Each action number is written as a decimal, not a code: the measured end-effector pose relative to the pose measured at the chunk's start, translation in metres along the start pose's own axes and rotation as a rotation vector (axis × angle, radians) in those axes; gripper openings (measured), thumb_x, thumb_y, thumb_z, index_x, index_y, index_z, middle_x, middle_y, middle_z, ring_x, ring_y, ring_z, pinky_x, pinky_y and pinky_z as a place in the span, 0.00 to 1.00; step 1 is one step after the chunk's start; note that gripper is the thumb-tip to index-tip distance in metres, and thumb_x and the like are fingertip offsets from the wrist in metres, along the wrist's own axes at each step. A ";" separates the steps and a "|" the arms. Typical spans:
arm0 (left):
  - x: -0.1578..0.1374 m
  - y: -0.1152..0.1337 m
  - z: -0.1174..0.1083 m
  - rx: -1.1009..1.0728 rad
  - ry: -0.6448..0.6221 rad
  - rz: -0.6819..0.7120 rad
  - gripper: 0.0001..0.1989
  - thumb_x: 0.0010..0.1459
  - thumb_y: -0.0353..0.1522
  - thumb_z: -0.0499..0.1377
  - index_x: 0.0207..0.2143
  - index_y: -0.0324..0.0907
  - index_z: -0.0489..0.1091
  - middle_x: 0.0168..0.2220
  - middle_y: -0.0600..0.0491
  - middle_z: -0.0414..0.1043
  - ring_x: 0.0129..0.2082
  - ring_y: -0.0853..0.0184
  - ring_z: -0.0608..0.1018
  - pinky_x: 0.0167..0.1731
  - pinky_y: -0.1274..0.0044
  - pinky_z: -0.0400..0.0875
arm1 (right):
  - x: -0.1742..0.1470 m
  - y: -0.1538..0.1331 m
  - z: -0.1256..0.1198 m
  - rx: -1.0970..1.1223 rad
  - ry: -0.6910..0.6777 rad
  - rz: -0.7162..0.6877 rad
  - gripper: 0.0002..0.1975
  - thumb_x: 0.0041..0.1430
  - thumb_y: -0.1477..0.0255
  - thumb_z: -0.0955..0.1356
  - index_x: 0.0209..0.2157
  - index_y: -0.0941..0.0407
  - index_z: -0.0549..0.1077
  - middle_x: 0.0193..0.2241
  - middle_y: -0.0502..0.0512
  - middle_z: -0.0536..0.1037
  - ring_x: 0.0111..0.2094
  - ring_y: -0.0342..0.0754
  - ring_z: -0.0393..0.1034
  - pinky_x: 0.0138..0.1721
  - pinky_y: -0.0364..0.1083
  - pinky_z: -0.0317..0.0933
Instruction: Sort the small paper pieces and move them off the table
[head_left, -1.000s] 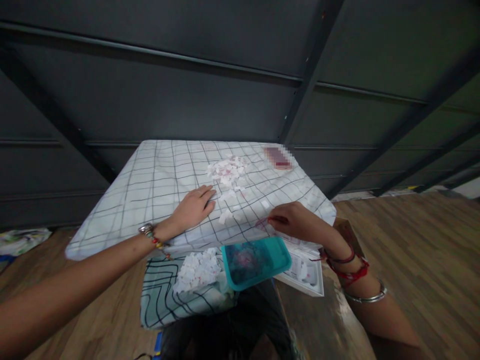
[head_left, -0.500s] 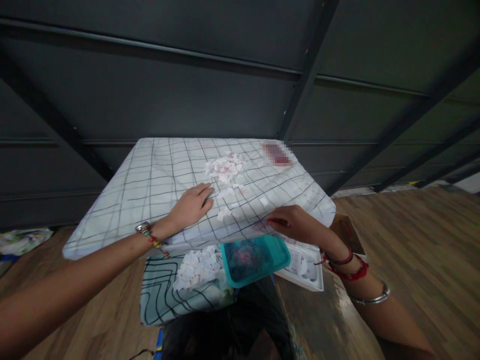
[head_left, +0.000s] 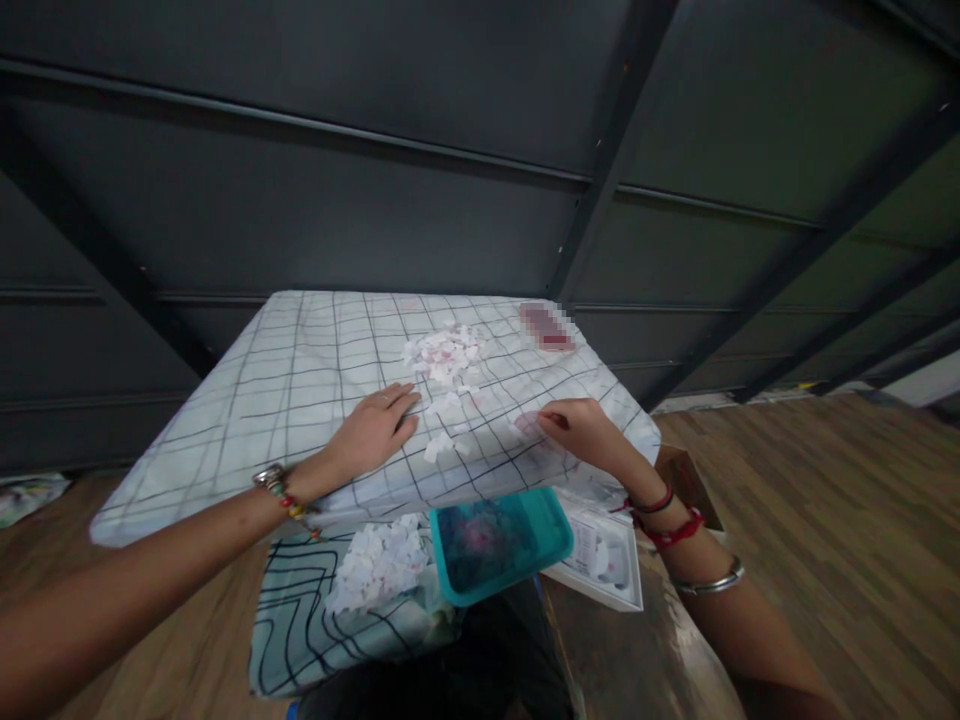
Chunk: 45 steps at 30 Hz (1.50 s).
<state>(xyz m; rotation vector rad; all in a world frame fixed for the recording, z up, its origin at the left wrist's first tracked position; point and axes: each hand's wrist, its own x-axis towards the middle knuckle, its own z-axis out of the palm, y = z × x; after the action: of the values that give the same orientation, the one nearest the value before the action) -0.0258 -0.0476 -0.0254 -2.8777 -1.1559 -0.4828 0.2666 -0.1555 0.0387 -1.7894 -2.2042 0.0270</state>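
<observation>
Head view: bare left hand (head_left: 371, 432) lies flat, unclenched, on white dark-checked cloth (head_left: 322, 365); bare right hand (head_left: 587, 430) (grip unclear) curls near white paper scraps (head_left: 438, 446).

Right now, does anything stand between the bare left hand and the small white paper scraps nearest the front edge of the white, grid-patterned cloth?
Nothing visible does: only bare cloth lies between the left hand and those scraps.
</observation>
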 end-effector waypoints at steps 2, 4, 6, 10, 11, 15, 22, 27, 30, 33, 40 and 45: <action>0.000 -0.001 0.001 0.006 -0.001 -0.005 0.23 0.61 0.40 0.43 0.53 0.37 0.61 0.56 0.46 0.60 0.56 0.59 0.61 0.54 0.66 0.55 | 0.002 0.002 0.002 -0.007 0.027 0.017 0.13 0.51 0.77 0.59 0.15 0.57 0.63 0.14 0.47 0.62 0.18 0.39 0.51 0.23 0.41 0.44; 0.000 -0.001 0.001 0.015 -0.004 -0.009 0.23 0.61 0.39 0.43 0.53 0.37 0.61 0.56 0.45 0.60 0.56 0.59 0.61 0.54 0.66 0.55 | 0.004 0.003 0.004 -0.039 0.092 0.059 0.12 0.50 0.76 0.59 0.15 0.57 0.62 0.13 0.47 0.61 0.18 0.39 0.50 0.23 0.42 0.42; 0.000 0.000 0.000 0.030 -0.011 -0.006 0.23 0.61 0.39 0.43 0.53 0.36 0.61 0.56 0.45 0.59 0.56 0.60 0.61 0.54 0.67 0.55 | 0.005 0.001 0.007 -0.074 0.128 0.102 0.12 0.50 0.75 0.59 0.15 0.57 0.61 0.13 0.48 0.61 0.18 0.40 0.50 0.23 0.42 0.42; 0.000 -0.001 0.001 0.049 -0.014 0.002 0.23 0.61 0.38 0.43 0.53 0.36 0.60 0.56 0.44 0.59 0.56 0.60 0.61 0.54 0.67 0.56 | 0.005 -0.023 0.018 -0.073 0.087 0.087 0.13 0.52 0.74 0.59 0.15 0.57 0.62 0.14 0.48 0.63 0.18 0.40 0.51 0.23 0.42 0.42; 0.000 -0.001 0.002 0.049 -0.010 0.005 0.23 0.61 0.38 0.43 0.53 0.36 0.60 0.56 0.44 0.59 0.56 0.60 0.61 0.54 0.67 0.56 | 0.006 -0.033 0.021 -0.069 0.088 0.082 0.13 0.53 0.74 0.59 0.16 0.57 0.63 0.14 0.49 0.64 0.18 0.40 0.52 0.23 0.42 0.42; 0.000 -0.002 0.003 0.046 0.005 0.016 0.23 0.61 0.38 0.43 0.53 0.35 0.61 0.56 0.43 0.59 0.56 0.59 0.61 0.54 0.67 0.55 | 0.017 -0.067 0.030 -0.075 0.076 0.020 0.12 0.53 0.74 0.60 0.18 0.57 0.66 0.16 0.50 0.67 0.19 0.41 0.55 0.24 0.43 0.43; 0.000 0.000 0.001 0.054 -0.014 0.006 0.23 0.61 0.38 0.43 0.54 0.36 0.60 0.57 0.45 0.59 0.56 0.59 0.61 0.54 0.67 0.55 | 0.034 -0.063 0.031 -0.116 0.092 -0.009 0.12 0.54 0.75 0.60 0.19 0.58 0.67 0.16 0.51 0.67 0.21 0.41 0.56 0.25 0.43 0.44; -0.001 0.003 -0.003 0.043 -0.018 0.011 0.22 0.62 0.37 0.42 0.54 0.35 0.60 0.57 0.44 0.58 0.57 0.59 0.60 0.55 0.67 0.54 | 0.029 -0.067 0.031 0.004 0.055 -0.144 0.11 0.53 0.76 0.61 0.18 0.58 0.66 0.17 0.49 0.66 0.21 0.40 0.57 0.26 0.41 0.47; -0.002 0.003 -0.004 0.046 -0.027 0.014 0.23 0.62 0.38 0.42 0.54 0.34 0.60 0.57 0.43 0.58 0.56 0.59 0.60 0.55 0.68 0.54 | 0.032 -0.072 0.032 -0.001 0.093 -0.142 0.12 0.55 0.76 0.60 0.20 0.58 0.67 0.19 0.50 0.69 0.22 0.40 0.59 0.27 0.41 0.48; -0.002 0.001 -0.004 0.047 -0.047 0.016 0.23 0.62 0.38 0.42 0.55 0.35 0.59 0.57 0.43 0.57 0.57 0.59 0.59 0.55 0.68 0.53 | 0.034 -0.076 0.033 -0.034 0.077 -0.118 0.12 0.57 0.74 0.60 0.24 0.59 0.69 0.23 0.54 0.72 0.26 0.42 0.62 0.29 0.42 0.50; -0.013 -0.010 -0.012 0.024 -0.162 0.019 0.27 0.63 0.44 0.40 0.59 0.38 0.52 0.61 0.43 0.48 0.59 0.56 0.55 0.54 0.66 0.52 | 0.031 -0.088 0.025 -0.044 -0.021 -0.215 0.13 0.60 0.73 0.58 0.27 0.59 0.71 0.26 0.53 0.73 0.30 0.42 0.64 0.31 0.41 0.51; -0.033 -0.028 -0.018 0.055 -0.200 -0.054 0.29 0.63 0.45 0.37 0.60 0.39 0.48 0.61 0.43 0.46 0.60 0.56 0.52 0.55 0.65 0.50 | 0.026 -0.091 0.029 -0.216 0.024 -0.115 0.15 0.62 0.72 0.57 0.27 0.59 0.71 0.26 0.55 0.73 0.28 0.43 0.65 0.27 0.42 0.49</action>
<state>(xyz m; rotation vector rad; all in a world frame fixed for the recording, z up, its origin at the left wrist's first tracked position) -0.0721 -0.0516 -0.0211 -2.9072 -1.2524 -0.1628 0.1677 -0.1462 0.0348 -1.7543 -2.3659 -0.2652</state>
